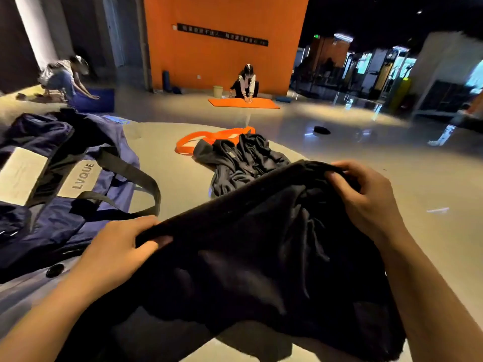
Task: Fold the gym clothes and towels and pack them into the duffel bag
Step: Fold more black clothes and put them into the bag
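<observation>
Now both hands pinch the top edge of a black fleece garment (261,257), left hand (122,246) and right hand (366,199) well apart, stretching it beside the open navy duffel bag (78,205).

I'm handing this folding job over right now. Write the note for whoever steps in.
Left hand and right hand each grip the top edge of a black garment, held stretched between them, not yet folded.
The blue duffel bag lies on the left, with dark fabric showing at its top.
A second dark garment lies crumpled further ahead, next to an orange band.
Left to do: fold the held garment, pack it, then the crumpled one.
</observation>
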{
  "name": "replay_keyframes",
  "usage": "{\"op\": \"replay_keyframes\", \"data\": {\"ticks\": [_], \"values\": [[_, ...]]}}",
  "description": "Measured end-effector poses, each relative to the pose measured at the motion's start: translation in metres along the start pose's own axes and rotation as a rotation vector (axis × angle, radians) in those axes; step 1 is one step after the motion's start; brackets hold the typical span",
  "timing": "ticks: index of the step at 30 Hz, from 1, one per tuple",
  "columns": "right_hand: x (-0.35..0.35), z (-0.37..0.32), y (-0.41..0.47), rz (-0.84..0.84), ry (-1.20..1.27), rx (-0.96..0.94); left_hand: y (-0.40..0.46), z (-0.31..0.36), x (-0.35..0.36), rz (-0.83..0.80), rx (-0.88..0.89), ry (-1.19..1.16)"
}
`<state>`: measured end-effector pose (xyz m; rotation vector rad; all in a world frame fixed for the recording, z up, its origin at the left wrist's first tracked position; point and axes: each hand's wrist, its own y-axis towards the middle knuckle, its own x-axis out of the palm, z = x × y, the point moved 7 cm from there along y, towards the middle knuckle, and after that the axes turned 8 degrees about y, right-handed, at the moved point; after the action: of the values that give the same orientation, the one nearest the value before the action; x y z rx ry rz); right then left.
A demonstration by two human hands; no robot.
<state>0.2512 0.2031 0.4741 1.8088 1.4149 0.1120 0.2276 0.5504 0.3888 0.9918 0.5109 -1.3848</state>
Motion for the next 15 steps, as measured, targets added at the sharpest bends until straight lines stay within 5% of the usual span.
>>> {"op": "replay_keyframes", "data": {"ticks": [15], "values": [[-0.024,-0.116,0.110,0.216,-0.223,-0.488,0.060,0.050,-0.203,0.702,0.156,-0.101]]}}
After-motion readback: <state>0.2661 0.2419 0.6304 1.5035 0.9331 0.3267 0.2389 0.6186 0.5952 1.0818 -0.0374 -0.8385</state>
